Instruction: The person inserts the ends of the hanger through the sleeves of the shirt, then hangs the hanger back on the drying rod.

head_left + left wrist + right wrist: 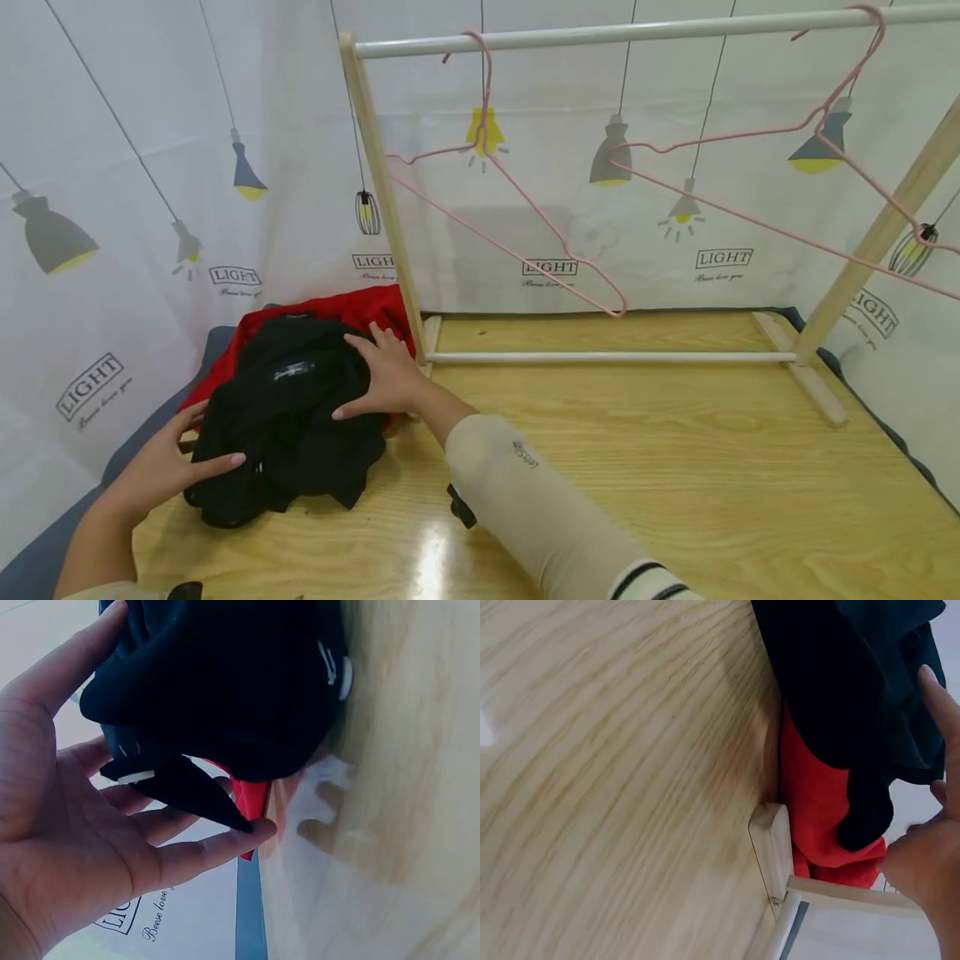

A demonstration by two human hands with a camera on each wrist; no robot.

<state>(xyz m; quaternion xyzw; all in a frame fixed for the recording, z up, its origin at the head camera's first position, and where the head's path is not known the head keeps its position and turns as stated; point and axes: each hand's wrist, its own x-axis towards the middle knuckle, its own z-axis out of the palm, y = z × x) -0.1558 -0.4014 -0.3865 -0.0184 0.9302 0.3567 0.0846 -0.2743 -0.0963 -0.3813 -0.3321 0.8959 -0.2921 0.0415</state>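
A crumpled black garment (pixel 300 417) with a small pale print lies heaped on the left of the table, over a red garment (pixel 330 302). At its left side is my left hand (pixel 161 467), fingers spread and thumb over the cloth; in the left wrist view the fingers (pixel 217 851) reach along a loose black flap without curling round it. On the far right side of the heap my right hand (pixel 393 375) spreads its fingers and thumb over the black cloth. The right wrist view shows a red fold (pixel 817 802) beneath the black garment.
A wooden rack with a white top rail (pixel 645 30) stands behind. Two pink hangers (pixel 540 217) hang from it. Its left foot (pixel 772 847) is beside the red cloth. A white curtain (pixel 150 317) printed with lamps surrounds the wooden table (pixel 600 467).
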